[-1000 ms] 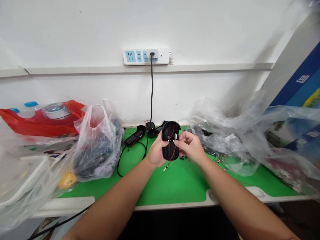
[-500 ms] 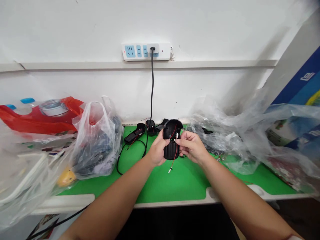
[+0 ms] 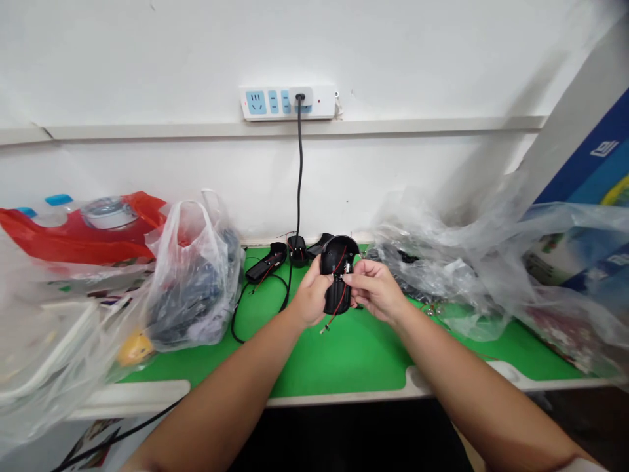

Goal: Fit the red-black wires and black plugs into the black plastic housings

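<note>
Between my hands is a black plastic housing (image 3: 336,300), its open inner side facing me. It has a rounded top and a narrower lower part. My left hand (image 3: 313,294) grips its left edge, thumb laid over the inside. My right hand (image 3: 372,286) is closed at the right edge, thumb and index finger pinched at the middle of the housing near a small white part (image 3: 347,267); what the fingertips hold, perhaps a wire, is too small to make out. A thin red wire (image 3: 337,308) ends in a small white connector (image 3: 323,330) hanging below the housing.
Similar black housings (image 3: 266,262) lie at the back of the green mat (image 3: 339,367). A black cable (image 3: 299,177) runs from the power strip (image 3: 275,103) down onto it. Plastic bags (image 3: 189,288) crowd the left; clear plastic wrapping (image 3: 442,255) covers the right.
The red wire with its white connector has swung to the left across the lower part of the housing. Both hands keep nearly the same place and grip.
</note>
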`<state>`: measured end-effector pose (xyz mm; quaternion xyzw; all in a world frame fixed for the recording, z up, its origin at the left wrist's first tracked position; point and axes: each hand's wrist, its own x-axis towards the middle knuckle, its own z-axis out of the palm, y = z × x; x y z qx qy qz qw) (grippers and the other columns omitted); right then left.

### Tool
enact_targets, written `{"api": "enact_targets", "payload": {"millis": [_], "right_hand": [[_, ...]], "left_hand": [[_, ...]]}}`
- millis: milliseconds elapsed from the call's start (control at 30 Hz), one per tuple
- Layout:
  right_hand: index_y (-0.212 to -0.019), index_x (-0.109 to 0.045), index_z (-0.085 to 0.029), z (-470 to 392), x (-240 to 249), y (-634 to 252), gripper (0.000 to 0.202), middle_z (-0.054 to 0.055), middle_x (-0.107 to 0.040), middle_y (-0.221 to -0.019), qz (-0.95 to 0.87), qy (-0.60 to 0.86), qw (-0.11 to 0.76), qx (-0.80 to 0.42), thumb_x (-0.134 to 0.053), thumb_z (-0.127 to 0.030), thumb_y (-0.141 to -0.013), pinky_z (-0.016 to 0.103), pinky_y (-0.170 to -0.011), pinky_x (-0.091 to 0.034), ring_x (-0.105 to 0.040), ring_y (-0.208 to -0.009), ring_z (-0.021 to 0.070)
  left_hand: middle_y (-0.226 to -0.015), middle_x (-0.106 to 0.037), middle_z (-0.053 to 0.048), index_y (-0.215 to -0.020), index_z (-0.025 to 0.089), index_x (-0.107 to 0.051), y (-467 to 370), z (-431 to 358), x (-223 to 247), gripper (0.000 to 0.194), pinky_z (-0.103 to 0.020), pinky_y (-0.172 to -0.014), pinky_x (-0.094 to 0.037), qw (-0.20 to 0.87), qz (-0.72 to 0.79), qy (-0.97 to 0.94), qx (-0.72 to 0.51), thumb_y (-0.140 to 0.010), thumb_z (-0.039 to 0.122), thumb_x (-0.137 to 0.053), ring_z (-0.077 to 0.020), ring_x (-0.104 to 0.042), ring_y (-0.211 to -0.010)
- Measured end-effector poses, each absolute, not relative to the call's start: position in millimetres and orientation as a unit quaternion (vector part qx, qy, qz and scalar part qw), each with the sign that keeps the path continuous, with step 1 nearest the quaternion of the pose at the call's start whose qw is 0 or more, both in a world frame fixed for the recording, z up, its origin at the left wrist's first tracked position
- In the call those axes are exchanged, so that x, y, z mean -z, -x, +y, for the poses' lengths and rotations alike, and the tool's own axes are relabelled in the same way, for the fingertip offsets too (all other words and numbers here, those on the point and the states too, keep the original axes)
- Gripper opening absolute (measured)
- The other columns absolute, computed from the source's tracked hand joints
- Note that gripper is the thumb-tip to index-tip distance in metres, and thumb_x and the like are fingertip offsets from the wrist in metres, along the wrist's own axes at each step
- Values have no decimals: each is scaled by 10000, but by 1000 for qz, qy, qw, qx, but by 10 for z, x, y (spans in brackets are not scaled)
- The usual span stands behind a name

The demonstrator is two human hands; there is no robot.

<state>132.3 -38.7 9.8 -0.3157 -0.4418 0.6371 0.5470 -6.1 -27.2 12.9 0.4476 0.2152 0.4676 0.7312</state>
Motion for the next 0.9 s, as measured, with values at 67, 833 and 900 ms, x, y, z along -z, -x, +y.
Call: {"api": "enact_targets", "payload": {"millis": [67, 833, 900], "right_hand": [[-639, -439, -180, -364, -124, -1391, 317, -69, -465, -434, -456, 295, 528, -653, -727, -310, -663, 205, -356, -389, -421, -348, 76], [-649, -634, -125, -200, -55, -1729, 130, 13, -585, -557, -799, 506, 167, -278, -571, -215, -719, 227, -491, -340, -473, -493, 100], [-699, -621, -124, -203, -87, -1724, 174, 25, -606, -571, -727, 514, 262, -372, -584, -285, -753, 226, -483, -395, -535, -496, 117]], "left_hand": [[-788, -595, -12, -1087, 217, -429, 79, -256, -151, 405, -371, -580, -545, 751, 191, -437, -456, -690, 195, -506, -162, -618, -590], [-829, -631, -71, -1042, 186, -459, 90, -191, -160, 425, -325, -524, -498, 731, 266, -439, -449, -657, 214, -637, -189, -616, -624], [-830, -626, -63, -1021, 186, -462, 93, -189, -154, 395, -334, -519, -501, 729, 264, -439, -454, -664, 210, -630, -178, -608, -600]]}}
